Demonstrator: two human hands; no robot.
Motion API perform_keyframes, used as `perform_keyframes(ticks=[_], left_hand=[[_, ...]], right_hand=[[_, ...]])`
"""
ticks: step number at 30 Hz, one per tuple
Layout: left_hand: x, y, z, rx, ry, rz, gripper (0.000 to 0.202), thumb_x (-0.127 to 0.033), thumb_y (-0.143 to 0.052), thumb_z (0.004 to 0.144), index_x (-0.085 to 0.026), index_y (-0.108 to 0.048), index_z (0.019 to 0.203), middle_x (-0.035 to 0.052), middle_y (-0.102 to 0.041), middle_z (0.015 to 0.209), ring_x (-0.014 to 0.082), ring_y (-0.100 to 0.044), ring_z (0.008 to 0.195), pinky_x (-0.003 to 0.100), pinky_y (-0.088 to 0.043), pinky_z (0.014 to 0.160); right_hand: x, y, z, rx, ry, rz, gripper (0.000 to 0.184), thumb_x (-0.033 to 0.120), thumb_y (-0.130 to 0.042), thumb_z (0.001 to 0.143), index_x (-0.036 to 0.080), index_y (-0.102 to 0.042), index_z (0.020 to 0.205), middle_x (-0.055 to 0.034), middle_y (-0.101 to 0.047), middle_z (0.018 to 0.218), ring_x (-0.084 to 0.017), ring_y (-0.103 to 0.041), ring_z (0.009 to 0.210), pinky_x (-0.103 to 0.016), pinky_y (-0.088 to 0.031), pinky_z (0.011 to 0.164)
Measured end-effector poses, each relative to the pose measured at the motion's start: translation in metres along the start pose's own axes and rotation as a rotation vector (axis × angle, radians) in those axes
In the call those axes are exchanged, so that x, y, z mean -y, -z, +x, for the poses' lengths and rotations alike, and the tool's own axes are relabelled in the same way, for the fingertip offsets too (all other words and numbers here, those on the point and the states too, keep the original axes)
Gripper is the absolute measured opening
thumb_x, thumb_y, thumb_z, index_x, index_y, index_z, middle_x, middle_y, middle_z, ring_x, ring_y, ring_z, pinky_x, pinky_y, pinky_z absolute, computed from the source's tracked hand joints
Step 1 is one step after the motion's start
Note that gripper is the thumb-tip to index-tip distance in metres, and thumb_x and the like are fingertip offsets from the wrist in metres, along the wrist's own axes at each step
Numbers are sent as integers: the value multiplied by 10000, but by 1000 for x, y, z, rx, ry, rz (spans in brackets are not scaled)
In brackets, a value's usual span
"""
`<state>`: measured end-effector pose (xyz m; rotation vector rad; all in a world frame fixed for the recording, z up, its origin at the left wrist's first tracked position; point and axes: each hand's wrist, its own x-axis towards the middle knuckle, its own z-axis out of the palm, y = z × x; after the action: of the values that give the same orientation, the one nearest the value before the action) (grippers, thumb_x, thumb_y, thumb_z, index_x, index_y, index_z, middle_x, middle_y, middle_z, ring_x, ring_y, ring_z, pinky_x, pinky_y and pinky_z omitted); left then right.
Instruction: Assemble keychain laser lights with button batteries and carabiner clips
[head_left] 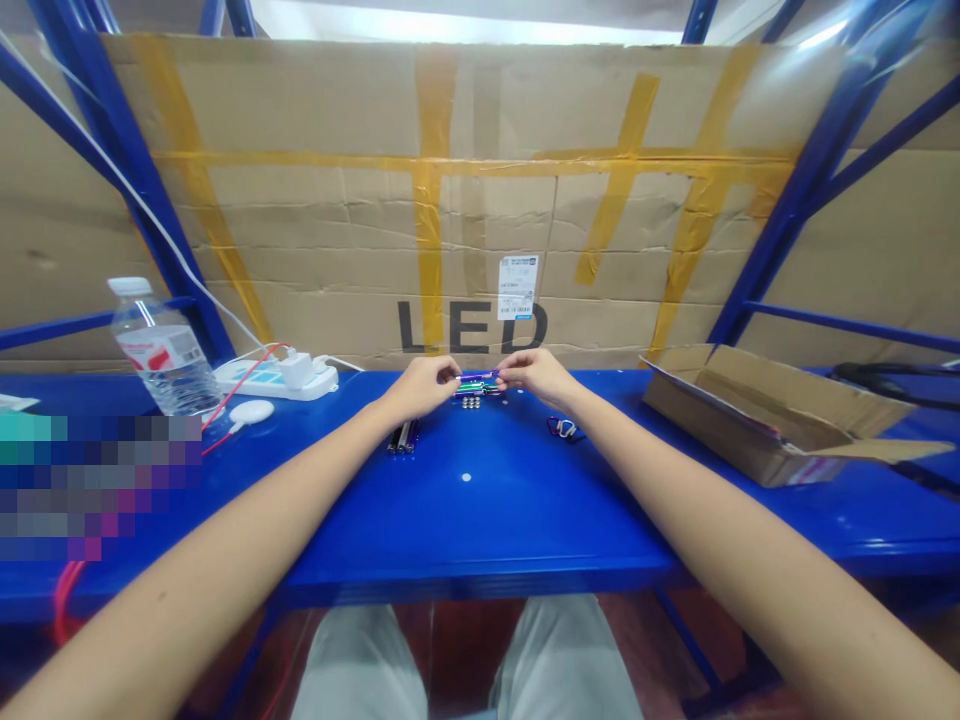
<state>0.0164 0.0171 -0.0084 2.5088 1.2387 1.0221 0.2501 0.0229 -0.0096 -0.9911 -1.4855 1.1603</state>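
Observation:
At the far middle of the blue table (465, 520), my left hand (426, 387) and my right hand (538, 376) face each other with fingers pinched. A slim purple metallic tube (478, 377) runs between them, its left end at my left fingertips and its right end in my right fingers. Just below it lie several green and purple tubes (474, 390), partly hidden. Small round silver pieces (470, 403) sit in a cluster in front of these. Dark metallic tubes (403, 437) lie beneath my left wrist. Small carabiner clips (564, 428) rest beside my right wrist.
An open cardboard box (765, 420) stands at the right. To the left are a water bottle (161, 345), a white power strip (300, 375) with a red cable, and a white round disc (252, 412). A taped cardboard panel (337, 230) closes off the back between blue posts.

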Motion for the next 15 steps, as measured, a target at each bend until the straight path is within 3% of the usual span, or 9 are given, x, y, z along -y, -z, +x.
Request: perform_keyframes(ticks=[3,8,15], left_hand=[[10,3,13,66,21,93,177,-247,-585,828,-175,-719,918,55,-740,904,188,-651,832,295,-472,752],[31,-1,33,139,73,188,228,-267,-569,855,-165,-740,964,84,-747,986,223,-662,912,324,-475,807],[51,-12,46,240,124,201,246,-236,-586,841,-164,-749,1011,91,-752,1058,230,-671,991,304,-487,867]], right_hand=[[-1,2,19,-30,31,-164,116,-1,-679,748,113,-698,740,-61,-702,657,-158,-679,646,-303,-572,711],[-12,3,48,-48,132,-632,97,19,-693,730,114,-711,727,-68,-730,747,-168,-667,733,-291,-531,739],[-34,2,69,-11,90,-792,94,88,-683,786,124,-756,832,-79,-757,873,-169,-674,806,-258,-505,753]])
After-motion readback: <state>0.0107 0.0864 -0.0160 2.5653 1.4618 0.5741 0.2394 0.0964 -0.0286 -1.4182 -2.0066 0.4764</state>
